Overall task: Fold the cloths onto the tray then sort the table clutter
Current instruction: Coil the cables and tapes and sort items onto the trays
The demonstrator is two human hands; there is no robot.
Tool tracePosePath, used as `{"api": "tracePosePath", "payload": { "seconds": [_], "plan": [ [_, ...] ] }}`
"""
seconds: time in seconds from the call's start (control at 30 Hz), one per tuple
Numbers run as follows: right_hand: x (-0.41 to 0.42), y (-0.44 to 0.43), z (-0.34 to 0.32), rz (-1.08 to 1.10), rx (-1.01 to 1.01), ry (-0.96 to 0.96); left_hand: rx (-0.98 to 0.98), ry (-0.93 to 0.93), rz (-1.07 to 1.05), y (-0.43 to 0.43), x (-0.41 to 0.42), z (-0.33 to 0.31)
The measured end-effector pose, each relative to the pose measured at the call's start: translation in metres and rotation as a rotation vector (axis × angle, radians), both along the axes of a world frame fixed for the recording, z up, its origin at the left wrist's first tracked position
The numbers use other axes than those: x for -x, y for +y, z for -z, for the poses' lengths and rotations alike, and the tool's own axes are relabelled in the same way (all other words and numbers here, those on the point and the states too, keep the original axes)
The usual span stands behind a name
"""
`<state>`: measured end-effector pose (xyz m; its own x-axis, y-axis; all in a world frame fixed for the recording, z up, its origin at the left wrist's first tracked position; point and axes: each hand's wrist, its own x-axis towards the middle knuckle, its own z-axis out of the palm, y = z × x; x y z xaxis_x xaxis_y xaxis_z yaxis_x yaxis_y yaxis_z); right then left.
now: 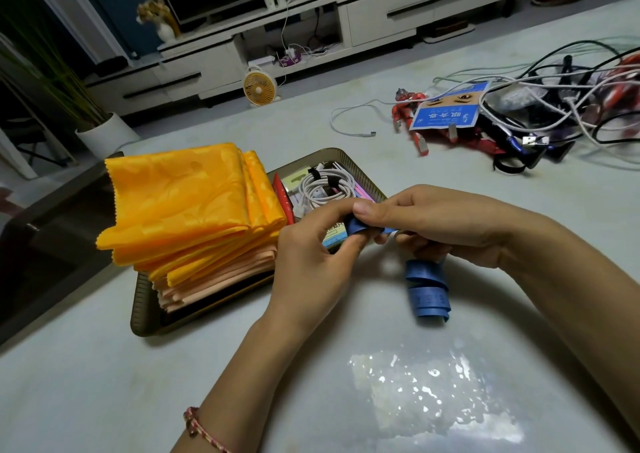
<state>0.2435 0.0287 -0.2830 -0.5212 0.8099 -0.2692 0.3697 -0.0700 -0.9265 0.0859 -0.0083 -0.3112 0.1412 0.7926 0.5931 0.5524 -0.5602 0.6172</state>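
Both hands, left hand (311, 244) and right hand (436, 224), pinch the curly blue ribbon-like tape (427, 289), probably rolling it; keep turns tight, tail dangling below.

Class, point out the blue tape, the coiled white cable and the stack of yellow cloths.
blue tape (428, 295): head view, its loose curled end.
coiled white cable (308, 189): head view, on the coil's loops.
yellow cloths (180, 196): head view, middle of the top cloth.

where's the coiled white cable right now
In the head view, the coiled white cable lies in the tray, right of the yellow cloths and just beyond the left hand.
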Motion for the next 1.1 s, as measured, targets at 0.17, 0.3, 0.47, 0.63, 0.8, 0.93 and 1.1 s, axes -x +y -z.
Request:
{"api": "tracePosePath", "payload": {
  "seconds": [0.17,0.3,0.47,0.63,0.8,0.93,1.1],
  "plan": [
    [0.002,-0.002,0.000,0.002,-0.018,0.000,-0.005,-0.009,-0.001,0.000,0.001,0.001],
    [0.003,-0.002,0.000,0.056,-0.046,-0.037,-0.005,-0.002,-0.010,0.001,0.001,0.002],
    [0.000,-0.002,0.000,0.086,-0.074,-0.133,0.048,-0.024,-0.014,0.001,-0.001,0.003],
    [-0.001,0.001,0.003,0.057,-0.004,-0.063,0.145,-0.193,0.015,0.000,-0.002,0.002],
    [0.001,-0.001,-0.004,0.004,0.241,0.258,0.286,-0.504,0.079,-0.001,-0.008,-0.005],
    [0.000,-0.003,-0.008,-0.018,0.213,0.270,0.358,-0.664,0.120,-0.001,-0.010,-0.009],
    [-0.009,-0.003,-0.009,-0.049,0.114,0.164,0.351,-0.663,0.085,0.003,-0.014,-0.007]
  ]
}}
